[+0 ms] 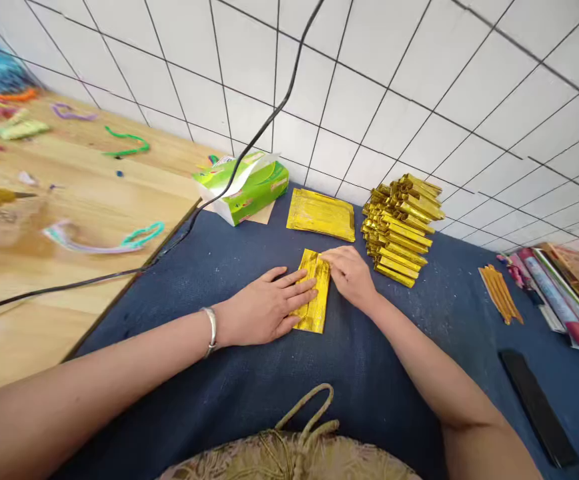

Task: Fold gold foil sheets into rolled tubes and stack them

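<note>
A white wall (189, 40) with dark grid lines spans the far side; a pale wood table (169, 180) stands left, beside dark blue cloth (379, 380) reaching right, in bright light

"What do we have in front of us?"
"We see a shiny gold sheet (321, 293), oblong, with darker streaks along its length."
"How does it lie for us?"
"Low on the dark blue desk (369, 373), its far end turned slightly right. Our left hand (264, 303) spreads fingers over its left side and middle; our right hand (352, 277) touches its far right corner."
"One layer?"
"We can't tell."
</note>
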Action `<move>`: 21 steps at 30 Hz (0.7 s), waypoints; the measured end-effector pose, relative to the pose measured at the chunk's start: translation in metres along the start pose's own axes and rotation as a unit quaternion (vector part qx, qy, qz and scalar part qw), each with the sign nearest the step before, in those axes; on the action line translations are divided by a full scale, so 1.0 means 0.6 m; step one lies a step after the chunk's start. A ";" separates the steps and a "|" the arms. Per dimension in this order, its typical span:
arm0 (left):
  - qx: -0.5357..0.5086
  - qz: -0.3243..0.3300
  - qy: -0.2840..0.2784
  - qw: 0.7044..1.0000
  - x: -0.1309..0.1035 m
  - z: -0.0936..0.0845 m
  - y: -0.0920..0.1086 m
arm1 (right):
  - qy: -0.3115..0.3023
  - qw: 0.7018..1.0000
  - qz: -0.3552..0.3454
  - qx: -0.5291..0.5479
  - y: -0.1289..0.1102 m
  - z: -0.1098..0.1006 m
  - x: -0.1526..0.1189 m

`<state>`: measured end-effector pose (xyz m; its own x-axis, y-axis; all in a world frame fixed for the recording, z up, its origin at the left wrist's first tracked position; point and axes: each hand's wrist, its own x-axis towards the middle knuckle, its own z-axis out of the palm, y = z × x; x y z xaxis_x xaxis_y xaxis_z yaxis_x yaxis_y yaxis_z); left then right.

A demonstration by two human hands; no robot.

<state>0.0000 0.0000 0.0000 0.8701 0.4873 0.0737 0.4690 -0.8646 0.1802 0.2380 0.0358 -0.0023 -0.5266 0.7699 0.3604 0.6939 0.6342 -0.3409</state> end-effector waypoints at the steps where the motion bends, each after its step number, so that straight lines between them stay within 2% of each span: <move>1: 0.001 0.002 0.002 1.000 -0.001 0.000 0.001 | -0.021 1.000 -0.019 0.005 -0.006 0.001 0.002; 5: 0.000 0.005 0.005 1.000 -0.003 -0.001 0.003 | -0.104 0.993 -0.063 0.008 -0.022 0.004 0.009; 9: -0.005 0.003 0.001 1.000 -0.002 -0.004 0.004 | -0.166 0.984 -0.057 -0.011 -0.024 0.003 0.014; 15: -0.008 0.000 0.003 1.000 -0.001 -0.003 0.004 | -0.192 0.980 -0.031 -0.043 -0.029 0.001 0.018; 21: -0.006 -0.002 0.000 1.000 0.000 -0.002 0.005 | -0.190 0.980 -0.019 -0.060 -0.028 0.005 0.019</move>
<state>0.0010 -0.0025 0.0019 0.8678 0.4914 0.0738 0.4711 -0.8609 0.1923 0.2189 0.0342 0.0047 -0.6819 0.7313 0.0135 0.7111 0.6672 -0.2218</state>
